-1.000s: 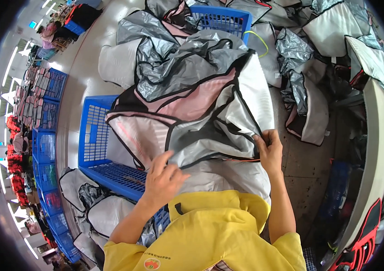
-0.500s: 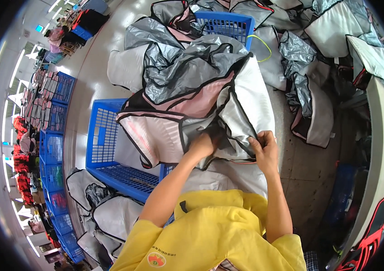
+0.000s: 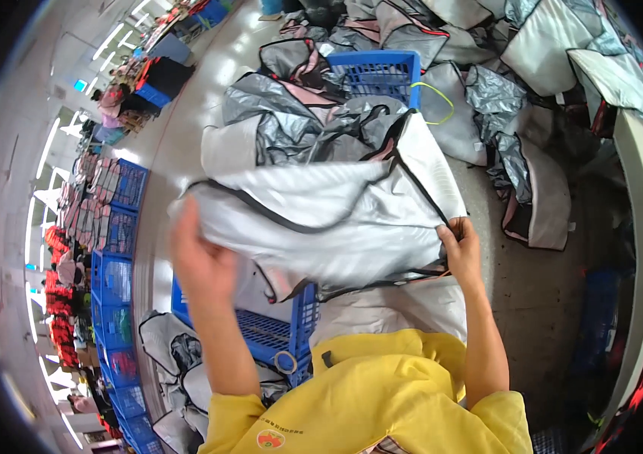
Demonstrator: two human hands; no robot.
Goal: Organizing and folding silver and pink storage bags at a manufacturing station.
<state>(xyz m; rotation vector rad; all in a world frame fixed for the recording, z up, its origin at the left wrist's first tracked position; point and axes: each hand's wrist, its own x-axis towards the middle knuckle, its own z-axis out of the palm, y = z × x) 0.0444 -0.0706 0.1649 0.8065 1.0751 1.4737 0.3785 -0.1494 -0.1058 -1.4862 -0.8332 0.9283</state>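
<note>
**Silver cover spread out, folding barely begun**

Head view. Held up between both hands: a large silver-grey padded fabric cover with black piped edging [image 3: 321, 219], stretched wide and hanging directly above the blue slotted plastic crate [image 3: 276, 333]. Left hand [image 3: 200, 265], blurred, at the cover's left edge, just above the crate's left rim; looks closed round the fabric, though whether the fingers pinch or merely press cannot be told. Right hand [image 3: 459, 250] at the cover's right corner, right of the crate, fingers [image 3: 450, 234] pressed together and pinching the black piping.

Judged from this: cover lifted and opened out flat, one face turned toward the camera; no fold yet laid in, nothing set down. Left to do, by the look of it: bringing edges together and placing the piece somewhere.

Beyond the crate, further from the body: a second blue crate [image 3: 378, 72] heaped round with more silver and pink covers [image 3: 291, 129], seemingly unsorted. Left of the crate: a row of blue crates [image 3: 117, 227] along the pale floor [image 3: 178, 144]. Below the crate: yellow shirt [image 3: 382, 401].
</note>
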